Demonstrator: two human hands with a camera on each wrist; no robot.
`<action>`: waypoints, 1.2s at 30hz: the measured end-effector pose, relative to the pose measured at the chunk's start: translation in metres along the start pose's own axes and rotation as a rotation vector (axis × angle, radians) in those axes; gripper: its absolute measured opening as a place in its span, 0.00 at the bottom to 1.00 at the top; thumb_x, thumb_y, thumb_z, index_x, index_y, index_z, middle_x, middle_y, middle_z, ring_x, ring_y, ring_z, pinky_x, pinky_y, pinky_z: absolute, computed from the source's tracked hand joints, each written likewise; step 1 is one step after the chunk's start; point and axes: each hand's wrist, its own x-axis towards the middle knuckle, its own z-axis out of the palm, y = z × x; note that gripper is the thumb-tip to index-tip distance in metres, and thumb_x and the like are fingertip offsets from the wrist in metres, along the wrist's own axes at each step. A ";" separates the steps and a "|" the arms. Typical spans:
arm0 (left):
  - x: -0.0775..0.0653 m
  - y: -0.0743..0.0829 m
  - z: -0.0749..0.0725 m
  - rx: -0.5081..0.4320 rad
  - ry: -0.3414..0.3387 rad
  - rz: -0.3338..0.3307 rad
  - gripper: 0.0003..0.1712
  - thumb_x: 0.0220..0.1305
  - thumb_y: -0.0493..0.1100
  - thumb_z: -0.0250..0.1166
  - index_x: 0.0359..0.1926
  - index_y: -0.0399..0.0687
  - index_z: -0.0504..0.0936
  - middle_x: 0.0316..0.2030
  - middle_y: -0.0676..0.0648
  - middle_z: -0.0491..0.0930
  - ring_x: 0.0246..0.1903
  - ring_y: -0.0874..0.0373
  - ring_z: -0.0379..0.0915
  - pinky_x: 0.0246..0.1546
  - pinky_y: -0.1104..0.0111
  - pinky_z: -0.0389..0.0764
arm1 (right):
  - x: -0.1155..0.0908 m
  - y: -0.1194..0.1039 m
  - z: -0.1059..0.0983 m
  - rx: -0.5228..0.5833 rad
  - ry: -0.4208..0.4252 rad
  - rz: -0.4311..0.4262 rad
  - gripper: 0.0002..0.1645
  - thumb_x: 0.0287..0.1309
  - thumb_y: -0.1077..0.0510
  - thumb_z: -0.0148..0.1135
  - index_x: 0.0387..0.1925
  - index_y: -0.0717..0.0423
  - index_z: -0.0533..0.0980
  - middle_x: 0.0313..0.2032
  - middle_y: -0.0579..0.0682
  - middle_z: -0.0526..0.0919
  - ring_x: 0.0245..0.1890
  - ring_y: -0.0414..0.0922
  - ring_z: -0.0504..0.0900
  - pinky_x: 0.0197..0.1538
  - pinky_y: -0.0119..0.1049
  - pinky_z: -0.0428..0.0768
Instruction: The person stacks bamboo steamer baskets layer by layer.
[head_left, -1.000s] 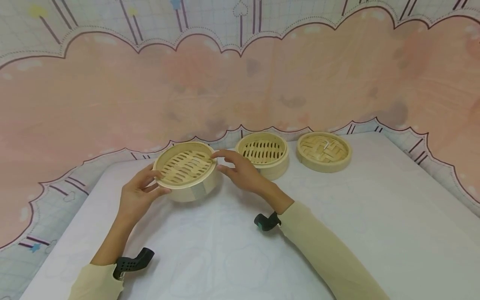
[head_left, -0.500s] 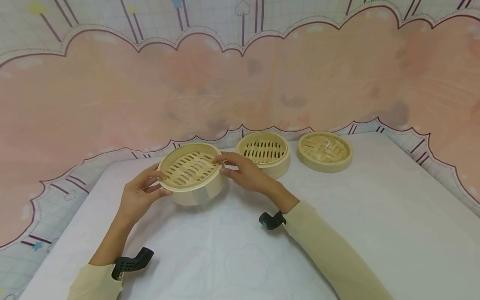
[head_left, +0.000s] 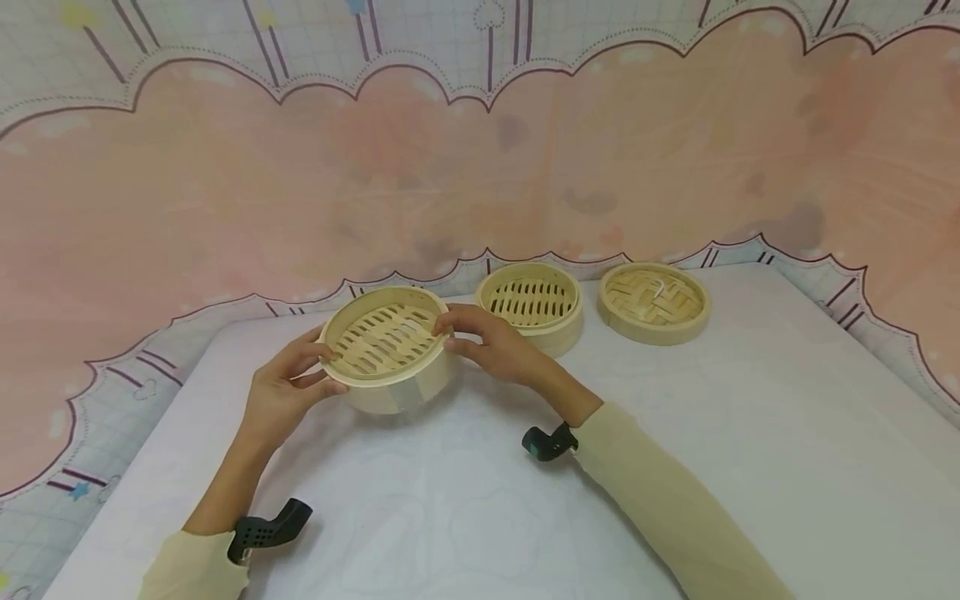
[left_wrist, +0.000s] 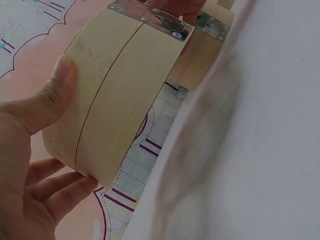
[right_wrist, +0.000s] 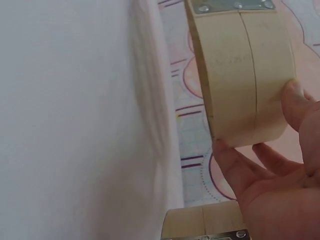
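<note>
A round bamboo steamer basket (head_left: 386, 337) with a slatted floor is held up off the white table, its opening tipped toward the head camera. My left hand (head_left: 285, 387) grips its left side, thumb low on the wall and fingers over the rim. On the opposite side my right hand (head_left: 491, 346) pinches the rim between thumb and fingers. In the left wrist view, the wall of this steamer basket (left_wrist: 115, 85) shows a metal band near its top end. The right wrist view shows the fingers (right_wrist: 240, 170) under the same basket's wall (right_wrist: 245, 75).
A second steamer basket (head_left: 528, 304) stands on the table just behind my right hand. Right of it lies a woven bamboo lid (head_left: 654, 304) with a small white loop on top. The white-covered table (head_left: 480, 508) meets a patterned cloth backdrop (head_left: 480, 183) at the back.
The held steamer basket has shifted slightly to the right and toward me, both hands moving with it. The second basket and the lid stay put.
</note>
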 end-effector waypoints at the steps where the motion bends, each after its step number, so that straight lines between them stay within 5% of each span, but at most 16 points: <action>1: 0.000 0.001 0.000 -0.001 0.001 0.003 0.22 0.46 0.28 0.74 0.44 0.31 0.76 0.66 0.39 0.64 0.59 0.48 0.70 0.47 0.74 0.78 | -0.001 0.000 0.000 0.008 0.002 0.001 0.12 0.64 0.61 0.58 0.49 0.55 0.75 0.56 0.49 0.75 0.64 0.44 0.67 0.64 0.32 0.68; 8: -0.003 0.009 0.001 0.005 0.001 0.022 0.22 0.45 0.28 0.74 0.43 0.30 0.77 0.66 0.39 0.65 0.58 0.48 0.71 0.45 0.75 0.79 | -0.009 -0.007 -0.001 0.030 0.023 -0.002 0.12 0.64 0.62 0.58 0.49 0.55 0.75 0.54 0.48 0.74 0.65 0.41 0.65 0.64 0.32 0.68; 16: -0.008 0.016 0.008 -0.086 0.004 0.084 0.22 0.43 0.23 0.73 0.41 0.28 0.77 0.64 0.35 0.65 0.51 0.64 0.75 0.44 0.72 0.80 | -0.022 -0.022 -0.010 -0.071 0.056 0.011 0.10 0.64 0.59 0.60 0.47 0.51 0.77 0.56 0.46 0.74 0.63 0.41 0.65 0.66 0.42 0.66; 24: -0.012 0.022 0.018 -0.169 0.006 0.109 0.23 0.39 0.21 0.73 0.40 0.28 0.78 0.63 0.34 0.66 0.51 0.63 0.75 0.44 0.70 0.81 | -0.036 -0.030 -0.015 -0.121 0.076 0.063 0.09 0.64 0.56 0.60 0.46 0.49 0.77 0.56 0.45 0.75 0.69 0.45 0.57 0.69 0.50 0.58; 36: -0.019 0.031 0.034 -0.191 -0.016 0.154 0.23 0.37 0.21 0.74 0.38 0.31 0.79 0.63 0.38 0.68 0.54 0.58 0.74 0.45 0.68 0.81 | -0.063 -0.037 -0.025 -0.123 0.080 0.126 0.08 0.65 0.53 0.59 0.44 0.45 0.76 0.65 0.50 0.66 0.69 0.47 0.56 0.64 0.58 0.66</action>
